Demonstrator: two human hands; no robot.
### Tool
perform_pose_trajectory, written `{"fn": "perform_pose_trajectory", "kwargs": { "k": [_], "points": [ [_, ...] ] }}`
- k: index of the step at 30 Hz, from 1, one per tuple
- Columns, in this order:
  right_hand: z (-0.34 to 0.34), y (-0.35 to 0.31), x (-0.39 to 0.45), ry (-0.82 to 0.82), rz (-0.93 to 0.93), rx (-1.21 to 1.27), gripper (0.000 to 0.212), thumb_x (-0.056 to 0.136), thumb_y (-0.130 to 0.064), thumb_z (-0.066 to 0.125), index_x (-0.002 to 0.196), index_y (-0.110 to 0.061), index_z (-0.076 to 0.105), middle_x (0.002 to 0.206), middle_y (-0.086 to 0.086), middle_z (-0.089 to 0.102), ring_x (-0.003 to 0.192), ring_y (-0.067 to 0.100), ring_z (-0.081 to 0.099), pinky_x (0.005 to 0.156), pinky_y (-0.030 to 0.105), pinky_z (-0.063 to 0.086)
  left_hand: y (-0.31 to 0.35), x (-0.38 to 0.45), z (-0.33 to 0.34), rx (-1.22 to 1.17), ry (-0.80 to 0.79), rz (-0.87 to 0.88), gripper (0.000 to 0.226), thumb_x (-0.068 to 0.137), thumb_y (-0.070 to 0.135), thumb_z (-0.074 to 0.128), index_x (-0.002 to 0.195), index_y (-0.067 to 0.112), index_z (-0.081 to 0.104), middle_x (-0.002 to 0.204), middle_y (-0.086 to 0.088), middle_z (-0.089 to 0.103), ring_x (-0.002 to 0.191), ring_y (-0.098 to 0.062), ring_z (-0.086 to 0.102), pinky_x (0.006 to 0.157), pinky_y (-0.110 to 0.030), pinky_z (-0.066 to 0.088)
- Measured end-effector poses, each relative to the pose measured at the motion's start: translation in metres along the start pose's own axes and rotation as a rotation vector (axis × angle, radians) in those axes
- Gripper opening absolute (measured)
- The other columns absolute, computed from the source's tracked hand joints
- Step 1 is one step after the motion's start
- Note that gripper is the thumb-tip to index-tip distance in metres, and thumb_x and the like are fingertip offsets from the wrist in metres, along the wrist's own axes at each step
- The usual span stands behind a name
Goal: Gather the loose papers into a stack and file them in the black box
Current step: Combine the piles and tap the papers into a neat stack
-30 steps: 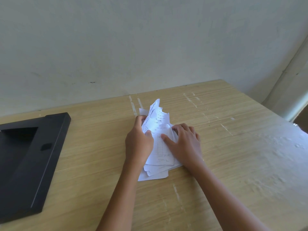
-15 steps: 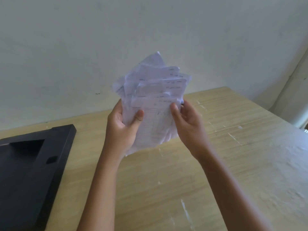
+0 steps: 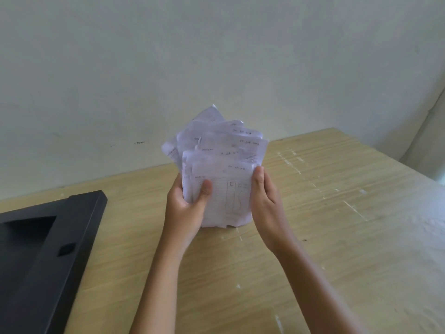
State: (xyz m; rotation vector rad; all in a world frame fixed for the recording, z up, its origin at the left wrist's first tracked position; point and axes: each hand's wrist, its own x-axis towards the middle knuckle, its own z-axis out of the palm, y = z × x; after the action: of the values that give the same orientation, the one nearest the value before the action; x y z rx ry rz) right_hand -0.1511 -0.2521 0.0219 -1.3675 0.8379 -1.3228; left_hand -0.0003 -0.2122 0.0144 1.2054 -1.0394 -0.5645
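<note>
Light and limp, most likely: thin sheets, prone to sliding over one another and fanning apart under a loose grip. Best taken by the two long side edges low down, with a thumb across the front, then tapped on the table [image 3: 337,237] to square the bottom edge. Probably easy to crease or to spill a sheet from the middle if tilted.

Held upright above the middle of the table, the papers [image 3: 224,169]: white, printed with ruled columns and small handwriting near the top corners. Bottom edges roughly level, just above or touching the wood, hard to tell which. Tops uneven, stepping up and leaning left at the far side.

Left hand [image 3: 187,208] wrapped around the left edge of the bundle, thumb pressed on the front sheet. Right hand [image 3: 266,201] pressed along the right edge, fingers behind the stack, thumb at the upper corner.

Black box [image 3: 79,225] lying near the left edge of the table, well apart from the papers, opening faced up. Not yet filed.
</note>
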Motion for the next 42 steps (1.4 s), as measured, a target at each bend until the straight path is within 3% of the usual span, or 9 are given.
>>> {"fn": "perform_pose_trajectory", "kwargs": {
  "k": [4,10,16,24,27,32,37,39,42],
  "points": [
    [0.000,0.007,-0.001,-0.017,0.034,-0.004,0.047,0.110,-0.036,0.032,0.107,-0.003,0.064,0.104,0.019,0.069,0.090,0.024,0.066,0.078,0.040,0.054,-0.009,-0.004,0.002,-0.011,-0.014,-0.042,0.026,0.090,0.046,0.068,0.114,0.036,0.066,0.106,0.019,0.077,0.097,0.002,0.072,0.072,-0.011,0.053],
    [-0.001,0.005,-0.001,0.010,-0.010,0.096,0.031,0.108,-0.031,0.042,0.109,-0.014,0.067,0.099,0.005,0.075,0.091,0.012,0.070,0.074,0.029,0.055,-0.009,-0.002,0.003,-0.012,0.072,0.067,0.031,0.093,0.040,0.071,0.122,0.043,0.062,0.119,0.015,0.072,0.109,-0.003,0.069,0.084,-0.015,0.054],
    [-0.010,-0.006,0.003,0.097,-0.107,0.169,0.026,0.104,-0.031,0.054,0.102,-0.009,0.069,0.090,0.000,0.076,0.080,0.009,0.069,0.065,0.020,0.053,0.002,0.004,-0.004,0.092,-0.056,0.066,0.016,0.091,0.041,0.071,0.103,0.050,0.068,0.103,0.018,0.077,0.096,-0.001,0.072,0.073,-0.015,0.053],
    [-0.016,-0.010,0.004,0.092,-0.065,0.190,0.027,0.105,-0.029,0.052,0.101,-0.015,0.075,0.092,-0.001,0.075,0.084,0.010,0.065,0.071,0.030,0.054,0.009,-0.002,0.018,0.016,-0.024,0.112,0.017,0.103,0.029,0.059,0.118,0.035,0.055,0.112,0.006,0.073,0.102,-0.010,0.071,0.078,-0.020,0.054],
    [-0.015,-0.008,0.003,0.042,0.015,0.192,0.035,0.106,-0.035,0.047,0.103,-0.015,0.076,0.102,0.010,0.076,0.089,0.015,0.064,0.078,0.045,0.052,0.008,-0.005,0.024,-0.008,-0.030,0.087,0.028,0.101,0.029,0.062,0.128,0.031,0.054,0.119,0.010,0.071,0.111,-0.009,0.068,0.087,-0.023,0.056],
    [-0.023,-0.012,0.002,-0.001,0.032,0.167,0.032,0.102,-0.043,0.053,0.099,-0.025,0.080,0.095,-0.009,0.079,0.086,0.001,0.072,0.069,0.017,0.055,0.002,-0.002,0.016,0.008,-0.015,0.036,0.009,0.097,0.036,0.066,0.105,0.035,0.063,0.102,0.013,0.075,0.096,-0.004,0.072,0.074,-0.021,0.055],
    [-0.019,-0.015,0.002,0.026,-0.138,0.024,0.037,0.110,-0.034,0.036,0.103,-0.019,0.069,0.090,-0.012,0.072,0.082,0.002,0.064,0.070,0.018,0.050,0.003,-0.001,0.011,0.096,-0.065,0.041,0.007,0.095,0.044,0.065,0.101,0.042,0.063,0.102,0.013,0.075,0.096,-0.007,0.072,0.081,-0.033,0.058],
    [-0.015,-0.016,0.000,-0.013,-0.163,-0.011,0.038,0.111,-0.033,0.030,0.117,-0.018,0.064,0.098,-0.018,0.070,0.091,-0.001,0.065,0.075,0.017,0.051,0.007,0.000,0.008,0.112,-0.100,0.054,0.015,0.093,0.047,0.065,0.108,0.046,0.062,0.105,0.014,0.075,0.100,-0.007,0.071,0.085,-0.038,0.059],
    [-0.010,-0.014,-0.002,-0.092,-0.212,-0.125,0.041,0.111,-0.030,0.027,0.138,-0.020,0.056,0.126,-0.009,0.068,0.120,0.008,0.062,0.098,0.036,0.052,0.010,0.000,0.008,0.074,-0.124,0.082,0.031,0.096,0.042,0.064,0.126,0.048,0.056,0.115,0.018,0.072,0.109,-0.004,0.069,0.085,-0.028,0.057]
  ]
}}
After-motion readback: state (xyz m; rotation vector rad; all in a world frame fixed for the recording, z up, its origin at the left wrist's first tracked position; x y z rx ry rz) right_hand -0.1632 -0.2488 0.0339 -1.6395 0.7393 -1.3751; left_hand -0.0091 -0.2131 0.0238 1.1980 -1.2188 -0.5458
